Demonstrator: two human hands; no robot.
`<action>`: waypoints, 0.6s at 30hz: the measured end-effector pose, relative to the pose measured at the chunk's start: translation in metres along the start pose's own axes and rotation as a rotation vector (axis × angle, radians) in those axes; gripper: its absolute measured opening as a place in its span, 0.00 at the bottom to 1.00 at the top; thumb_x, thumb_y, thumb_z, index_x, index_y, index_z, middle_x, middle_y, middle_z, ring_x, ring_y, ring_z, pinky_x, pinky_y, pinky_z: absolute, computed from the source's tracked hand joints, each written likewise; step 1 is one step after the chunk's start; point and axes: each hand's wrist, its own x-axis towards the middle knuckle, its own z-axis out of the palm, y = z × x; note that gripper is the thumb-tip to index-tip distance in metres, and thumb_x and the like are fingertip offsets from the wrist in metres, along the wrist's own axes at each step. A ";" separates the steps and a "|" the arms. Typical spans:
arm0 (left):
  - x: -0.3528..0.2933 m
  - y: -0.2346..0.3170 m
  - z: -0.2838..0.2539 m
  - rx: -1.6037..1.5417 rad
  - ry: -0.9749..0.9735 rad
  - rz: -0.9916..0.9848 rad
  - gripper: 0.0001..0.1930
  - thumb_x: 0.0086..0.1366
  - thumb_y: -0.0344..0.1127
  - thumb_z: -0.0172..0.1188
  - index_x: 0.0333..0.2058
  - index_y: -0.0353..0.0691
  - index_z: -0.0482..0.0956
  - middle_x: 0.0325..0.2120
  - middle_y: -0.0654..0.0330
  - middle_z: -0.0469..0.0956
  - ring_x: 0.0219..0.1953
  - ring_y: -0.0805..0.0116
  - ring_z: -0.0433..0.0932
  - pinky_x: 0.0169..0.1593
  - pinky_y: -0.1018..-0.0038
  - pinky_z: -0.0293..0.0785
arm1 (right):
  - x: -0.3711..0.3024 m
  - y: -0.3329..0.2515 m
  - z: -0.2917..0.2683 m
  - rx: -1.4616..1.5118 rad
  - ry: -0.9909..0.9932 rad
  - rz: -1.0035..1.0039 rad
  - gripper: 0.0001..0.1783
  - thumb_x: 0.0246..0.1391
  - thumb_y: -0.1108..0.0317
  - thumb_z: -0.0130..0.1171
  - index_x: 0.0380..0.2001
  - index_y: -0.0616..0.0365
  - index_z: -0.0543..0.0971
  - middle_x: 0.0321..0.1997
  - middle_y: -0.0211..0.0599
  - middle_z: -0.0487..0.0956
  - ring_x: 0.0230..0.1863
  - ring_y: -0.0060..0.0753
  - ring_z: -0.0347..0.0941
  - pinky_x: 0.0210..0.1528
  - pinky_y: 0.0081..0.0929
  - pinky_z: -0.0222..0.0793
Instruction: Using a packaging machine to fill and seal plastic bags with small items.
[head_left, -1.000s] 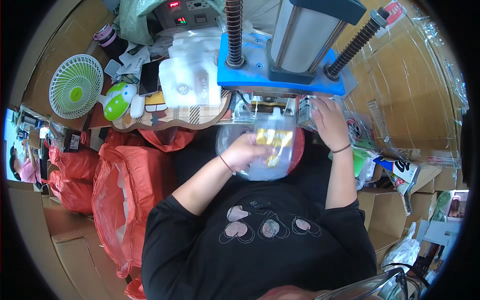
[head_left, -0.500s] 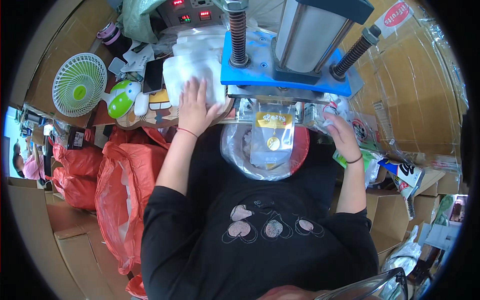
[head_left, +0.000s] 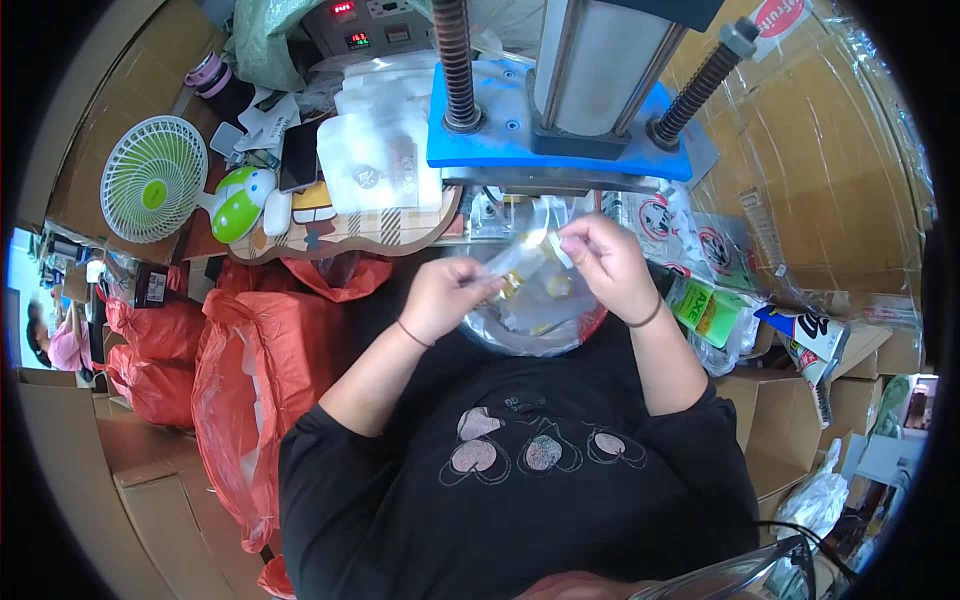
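Over a round basin (head_left: 530, 345) lined with clear plastic, my two hands meet at a clear plastic pouch with gold print (head_left: 530, 290). My left hand (head_left: 445, 298) is closed, pinching the pouch's left edge near a gold patch. My right hand (head_left: 612, 268) is closed too, fingertips around a small white piece (head_left: 559, 251) against the pouch's upper right part. The pouch is tilted and crumpled, partly blurred. Just beyond the hands stands a press with a blue plate (head_left: 560, 115). White printed pouches (head_left: 380, 155) lie stacked left of it.
A green and white fan (head_left: 155, 180), a phone (head_left: 298, 155) and a dark bottle (head_left: 225, 90) stand on the left of the table. Red plastic bags (head_left: 270, 360) fill the left side. Cardboard boxes (head_left: 770, 425) and plastic packages (head_left: 715, 300) are on the right.
My left hand has left the white pouch stack and now grips the gold-printed pouch, which hung at the press. My right hand has come inward to it, from the right of the press.
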 end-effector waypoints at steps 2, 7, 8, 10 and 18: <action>0.002 0.009 0.014 -0.045 -0.122 -0.033 0.10 0.71 0.37 0.61 0.39 0.36 0.84 0.30 0.66 0.83 0.35 0.81 0.78 0.39 0.81 0.75 | 0.010 -0.003 0.001 -0.062 0.072 -0.067 0.11 0.64 0.64 0.58 0.42 0.60 0.79 0.36 0.41 0.81 0.37 0.40 0.78 0.42 0.33 0.72; 0.002 0.006 0.045 -0.630 -0.215 -0.059 0.12 0.68 0.36 0.64 0.44 0.33 0.83 0.34 0.63 0.84 0.36 0.79 0.79 0.42 0.78 0.76 | 0.006 0.005 -0.017 -0.158 -0.113 -0.080 0.12 0.63 0.64 0.58 0.44 0.61 0.80 0.39 0.43 0.82 0.38 0.42 0.79 0.43 0.33 0.73; 0.002 0.008 0.052 -0.688 -0.294 -0.099 0.12 0.68 0.35 0.64 0.45 0.34 0.82 0.35 0.62 0.84 0.37 0.78 0.80 0.43 0.77 0.77 | 0.004 0.004 -0.021 -0.158 -0.119 -0.079 0.12 0.63 0.64 0.58 0.44 0.61 0.80 0.39 0.43 0.82 0.38 0.42 0.79 0.43 0.33 0.73; 0.003 0.009 0.059 -0.800 -0.456 -0.179 0.12 0.69 0.34 0.63 0.47 0.34 0.82 0.38 0.61 0.85 0.40 0.76 0.82 0.44 0.76 0.80 | 0.001 -0.001 -0.030 -0.144 -0.095 -0.058 0.13 0.62 0.65 0.59 0.45 0.60 0.80 0.40 0.45 0.82 0.40 0.46 0.79 0.44 0.35 0.73; 0.047 0.014 0.033 -0.961 -0.325 -0.251 0.12 0.66 0.31 0.64 0.47 0.36 0.82 0.41 0.58 0.84 0.40 0.71 0.83 0.42 0.75 0.79 | -0.028 0.073 -0.067 -0.772 0.067 0.358 0.16 0.55 0.70 0.62 0.48 0.59 0.77 0.44 0.51 0.78 0.47 0.59 0.75 0.48 0.45 0.72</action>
